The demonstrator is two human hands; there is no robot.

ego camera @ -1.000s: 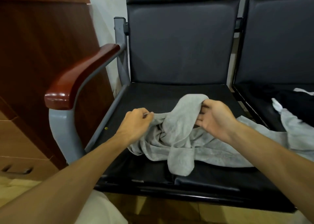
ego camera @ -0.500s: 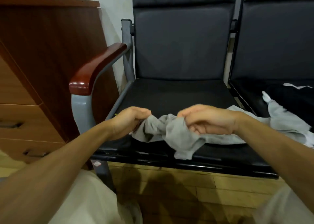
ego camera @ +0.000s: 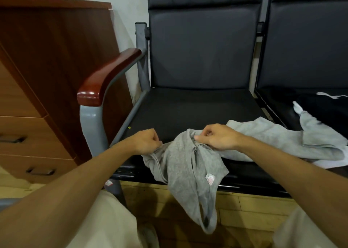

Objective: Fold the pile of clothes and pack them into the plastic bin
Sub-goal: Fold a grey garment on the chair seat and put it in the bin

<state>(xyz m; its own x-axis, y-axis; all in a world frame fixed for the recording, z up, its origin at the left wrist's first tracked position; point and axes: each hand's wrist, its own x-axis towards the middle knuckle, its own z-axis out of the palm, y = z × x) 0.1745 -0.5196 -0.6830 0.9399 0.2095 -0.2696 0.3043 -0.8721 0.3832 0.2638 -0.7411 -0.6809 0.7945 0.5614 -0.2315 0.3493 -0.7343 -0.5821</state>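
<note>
with left hand [ego camera: 146, 141], fingers curled, pinches one edge of the crumpled grey cotton garment [ego camera: 188, 172]; with right hand [ego camera: 218, 136], pinches its collar. drapes off the black padded chair seat [ego camera: 188, 108] toward the pale wood floor [ego camera: 244, 206]. leftward: red-brown wooden armrest [ego camera: 109, 76], brown drawer cabinet [ego camera: 47, 69].

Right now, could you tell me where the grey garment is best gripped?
Probably its upper edge, from above, a hand at each end, as the left hand and right hand pinch it: the grey garment hangs limp off the seat, so that edge spreads it.
</note>
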